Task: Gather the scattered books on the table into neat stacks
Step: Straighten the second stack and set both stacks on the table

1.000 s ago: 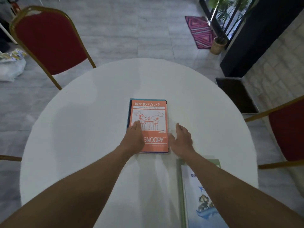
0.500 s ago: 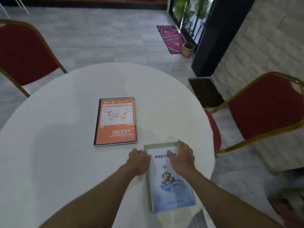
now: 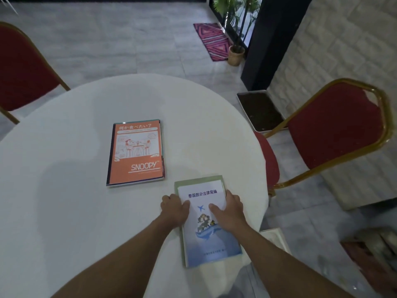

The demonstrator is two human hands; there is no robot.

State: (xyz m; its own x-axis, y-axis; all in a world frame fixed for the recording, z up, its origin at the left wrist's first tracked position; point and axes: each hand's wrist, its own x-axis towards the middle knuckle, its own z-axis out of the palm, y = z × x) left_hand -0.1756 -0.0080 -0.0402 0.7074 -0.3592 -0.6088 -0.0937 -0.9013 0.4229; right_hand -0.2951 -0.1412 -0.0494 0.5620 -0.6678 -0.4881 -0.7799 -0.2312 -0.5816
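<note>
An orange Snoopy book [image 3: 136, 151] tops a small stack near the middle of the round white table [image 3: 75, 130]; a teal edge shows under it. Nearer me, at the table's right front, a white-and-blue booklet [image 3: 206, 237] lies on a green book [image 3: 182, 246]. My left hand [image 3: 175, 210] grips this pile's left edge, thumb on the cover. My right hand [image 3: 228, 209] rests on the right side, fingers spread over the cover and edge.
A red chair with a gold frame [image 3: 335, 134] stands right of the table, another [image 3: 19, 67] at the far left. A dark tray [image 3: 261, 110] sits on the floor by a black pillar. A potted plant [image 3: 236, 52] and patterned rug [image 3: 214, 40] lie beyond.
My hands left the orange Snoopy stack and moved to the blue-and-green pile at the right front. The view swung right and the grip on the pile tightened.
</note>
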